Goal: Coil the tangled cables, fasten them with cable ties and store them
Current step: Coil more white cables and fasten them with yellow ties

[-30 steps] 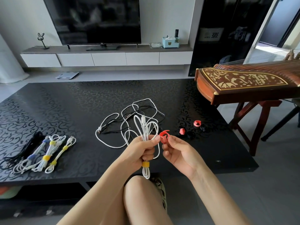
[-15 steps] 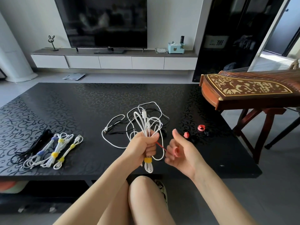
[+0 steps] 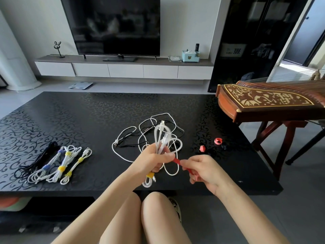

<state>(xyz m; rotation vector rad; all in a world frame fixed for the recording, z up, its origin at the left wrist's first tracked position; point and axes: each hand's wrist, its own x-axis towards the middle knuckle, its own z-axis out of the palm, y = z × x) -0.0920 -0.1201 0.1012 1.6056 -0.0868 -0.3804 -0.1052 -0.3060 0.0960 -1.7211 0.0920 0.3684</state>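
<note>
My left hand [image 3: 153, 161] grips a folded white cable [image 3: 162, 136] above the near edge of the black table [image 3: 70, 117]; a yellow tie [image 3: 150, 175] binds the cable's lower end below my fist. My right hand [image 3: 202, 170] pinches a red cable tie [image 3: 176, 161], pulled out straight between both hands, its left end under my left thumb. Behind my hands a tangle of white and black cables [image 3: 133, 138] lies on the table. Rolled red ties [image 3: 218, 141] and dark ones sit to the right.
Several coiled cables [image 3: 58, 164] with yellow and blue ties lie in a row at the table's left. A wooden zither [image 3: 267, 101] on a stand juts in at the right. My bare knees are below the table's front edge.
The red tie was a curled roll in my right fingers; it is now unrolled into a straight strip stretched between my hands. The camera has tilted slightly.
</note>
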